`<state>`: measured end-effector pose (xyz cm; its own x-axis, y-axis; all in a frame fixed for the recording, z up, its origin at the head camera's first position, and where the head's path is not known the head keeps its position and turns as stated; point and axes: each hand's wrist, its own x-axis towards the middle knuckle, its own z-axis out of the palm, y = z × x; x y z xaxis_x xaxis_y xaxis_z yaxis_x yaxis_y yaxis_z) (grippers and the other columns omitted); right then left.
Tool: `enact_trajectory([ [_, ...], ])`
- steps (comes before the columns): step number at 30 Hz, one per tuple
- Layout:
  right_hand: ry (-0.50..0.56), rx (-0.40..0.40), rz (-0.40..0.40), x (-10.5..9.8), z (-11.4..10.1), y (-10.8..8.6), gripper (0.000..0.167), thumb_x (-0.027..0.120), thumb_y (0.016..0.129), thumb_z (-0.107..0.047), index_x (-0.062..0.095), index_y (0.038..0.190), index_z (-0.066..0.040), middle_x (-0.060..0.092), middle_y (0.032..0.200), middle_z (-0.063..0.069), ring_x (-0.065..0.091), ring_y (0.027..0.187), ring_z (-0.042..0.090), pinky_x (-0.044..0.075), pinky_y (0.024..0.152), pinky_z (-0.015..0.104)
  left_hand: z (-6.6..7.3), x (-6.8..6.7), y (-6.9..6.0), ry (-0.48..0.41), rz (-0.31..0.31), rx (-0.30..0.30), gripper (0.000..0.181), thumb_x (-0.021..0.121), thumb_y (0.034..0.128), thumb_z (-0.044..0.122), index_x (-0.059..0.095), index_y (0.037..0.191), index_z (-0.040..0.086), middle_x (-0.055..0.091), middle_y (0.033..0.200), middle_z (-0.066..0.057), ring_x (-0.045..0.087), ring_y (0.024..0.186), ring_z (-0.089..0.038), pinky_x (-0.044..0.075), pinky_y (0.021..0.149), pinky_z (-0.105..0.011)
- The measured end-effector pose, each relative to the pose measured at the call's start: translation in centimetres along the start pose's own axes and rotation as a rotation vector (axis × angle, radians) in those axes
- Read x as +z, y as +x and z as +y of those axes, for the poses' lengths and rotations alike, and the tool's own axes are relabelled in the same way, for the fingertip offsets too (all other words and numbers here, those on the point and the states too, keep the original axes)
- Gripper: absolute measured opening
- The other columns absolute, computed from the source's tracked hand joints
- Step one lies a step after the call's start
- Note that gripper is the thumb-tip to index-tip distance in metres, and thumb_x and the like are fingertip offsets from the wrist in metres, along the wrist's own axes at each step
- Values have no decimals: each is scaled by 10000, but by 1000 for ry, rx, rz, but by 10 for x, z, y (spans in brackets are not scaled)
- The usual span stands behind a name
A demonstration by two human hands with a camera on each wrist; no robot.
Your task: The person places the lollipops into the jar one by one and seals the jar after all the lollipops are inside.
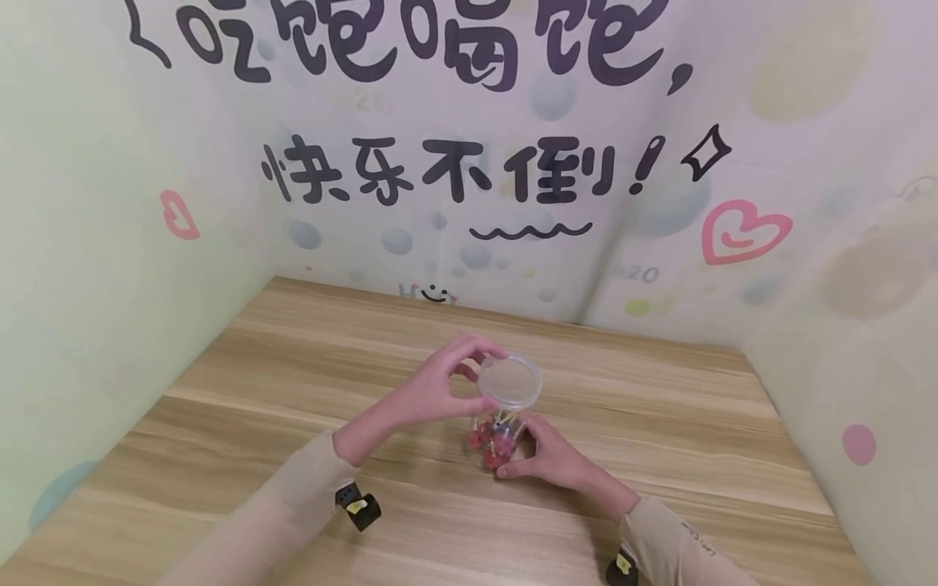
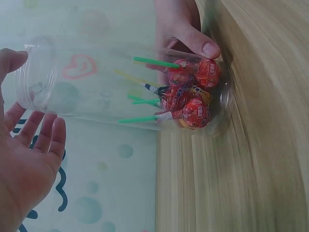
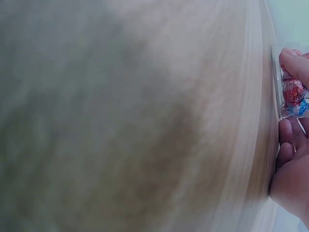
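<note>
A clear plastic jar (image 2: 106, 92) stands upright on the table with several wrapped lollipops (image 2: 195, 113) at its bottom, their green and yellow sticks pointing upward. On its mouth sits a clear round lid (image 1: 510, 381). My left hand (image 1: 432, 387) holds the lid's rim from the left, thumb on one side and fingers on the other. Low on the jar, my right hand (image 1: 553, 457) grips the wall near the base from the right. Only part of the right hand (image 3: 295, 169) and some red and blue wrappers (image 3: 293, 92) show in the right wrist view.
The wood-grain table (image 1: 308, 342) reaches back to a printed wall cloth (image 1: 440, 236) with black characters and pink hearts. More cloth rises at the table's left and right sides. A small black device (image 1: 359, 505) is strapped at the left wrist.
</note>
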<state>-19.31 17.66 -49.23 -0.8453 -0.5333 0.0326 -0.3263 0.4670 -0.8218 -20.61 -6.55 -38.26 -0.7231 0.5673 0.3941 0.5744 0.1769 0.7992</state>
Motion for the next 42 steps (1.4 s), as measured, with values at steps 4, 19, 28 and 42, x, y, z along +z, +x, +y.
enact_trajectory([
  [4,-9,14,5,0,-1,-1,743,880,720,-309,534,1366,-182,565,1387,31,479,1296,254,299,1141,539,-1,-2,1,18,-35,31,589,759,799,91,554,1349,145,558,1359,-62,553,1118,-223,553,889,-293],
  [19,-10,8,-1,0,1,0,738,878,728,-307,529,1368,-193,569,1375,29,488,1267,236,319,1125,524,-1,3,-1,-45,63,-47,631,860,743,129,531,1282,103,579,1263,-72,586,1107,-221,556,925,-300],
  [28,-6,38,3,0,0,0,822,885,710,-316,491,1416,-169,527,1437,73,449,1347,296,264,1165,586,-3,-3,2,-46,-19,23,530,785,805,98,584,1294,137,595,1315,-50,569,1092,-180,570,882,-312],
  [42,-12,7,2,0,0,0,757,880,720,-297,520,1375,-181,568,1366,49,488,1264,257,313,1120,532,1,11,-3,27,121,-40,664,881,723,201,553,1296,131,592,1260,-35,581,1094,-197,571,874,-352],
])
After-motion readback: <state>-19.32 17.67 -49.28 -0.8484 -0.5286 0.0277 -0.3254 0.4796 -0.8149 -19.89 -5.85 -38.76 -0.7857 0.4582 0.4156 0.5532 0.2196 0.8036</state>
